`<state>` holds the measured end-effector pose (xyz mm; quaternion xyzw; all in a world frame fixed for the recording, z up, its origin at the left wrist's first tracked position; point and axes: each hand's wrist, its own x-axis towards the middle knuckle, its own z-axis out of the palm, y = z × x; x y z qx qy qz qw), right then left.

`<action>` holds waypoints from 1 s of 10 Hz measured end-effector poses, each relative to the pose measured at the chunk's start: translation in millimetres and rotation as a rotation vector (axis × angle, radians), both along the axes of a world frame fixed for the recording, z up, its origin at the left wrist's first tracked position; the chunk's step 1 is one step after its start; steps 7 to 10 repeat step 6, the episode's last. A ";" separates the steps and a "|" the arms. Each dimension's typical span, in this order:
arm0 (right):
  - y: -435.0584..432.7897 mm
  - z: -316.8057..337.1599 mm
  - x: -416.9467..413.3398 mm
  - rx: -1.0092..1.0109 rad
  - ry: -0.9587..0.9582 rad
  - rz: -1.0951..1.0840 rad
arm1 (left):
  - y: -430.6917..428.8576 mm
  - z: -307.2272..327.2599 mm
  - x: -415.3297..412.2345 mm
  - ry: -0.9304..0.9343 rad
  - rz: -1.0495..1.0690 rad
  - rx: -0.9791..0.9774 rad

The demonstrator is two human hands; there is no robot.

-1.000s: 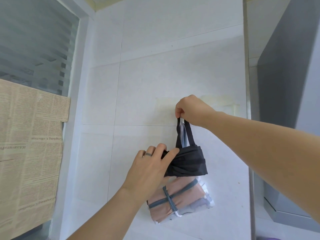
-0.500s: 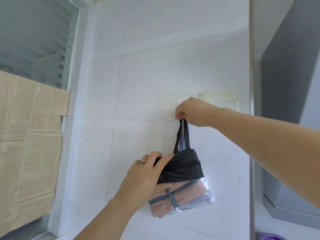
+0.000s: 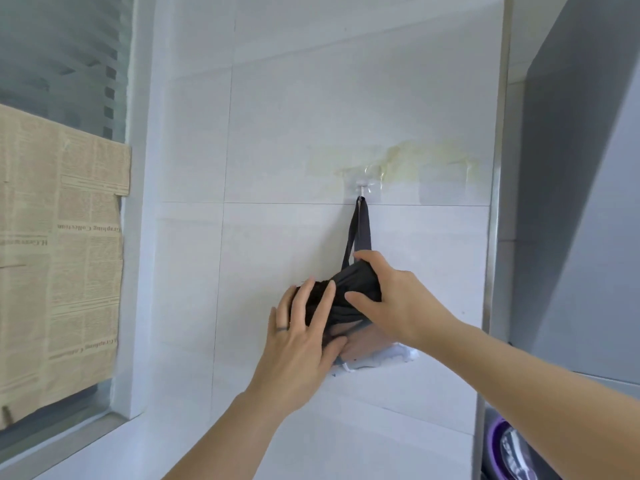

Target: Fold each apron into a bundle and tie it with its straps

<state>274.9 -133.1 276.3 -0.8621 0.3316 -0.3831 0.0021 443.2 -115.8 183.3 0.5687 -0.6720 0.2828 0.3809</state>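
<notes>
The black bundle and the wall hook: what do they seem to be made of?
The black bundle: soft matte cloth, likely woven; it gathers into creases. The hook: apparently a shiny metal pin on a clear plastic pad, which glints.

You face a white tiled wall (image 3: 294, 116), newspaper (image 3: 59, 254) covering the window (image 3: 62, 46) at your left, grey panel (image 3: 588, 202) right
</notes>
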 end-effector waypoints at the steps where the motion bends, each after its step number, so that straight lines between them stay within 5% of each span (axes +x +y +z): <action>1: -1.3 0.5 3.4 -0.092 0.081 -0.080 | -5.6 -9.5 -6.8 0.055 -0.008 0.044; 4: -8.3 -4.4 3.3 -0.062 0.098 -0.235 | -0.1 -2.6 -16.3 0.021 0.126 0.286; 10: 18.3 -13.4 -12.3 -0.195 0.208 -0.256 | 19.8 -2.9 -15.7 0.030 0.159 0.329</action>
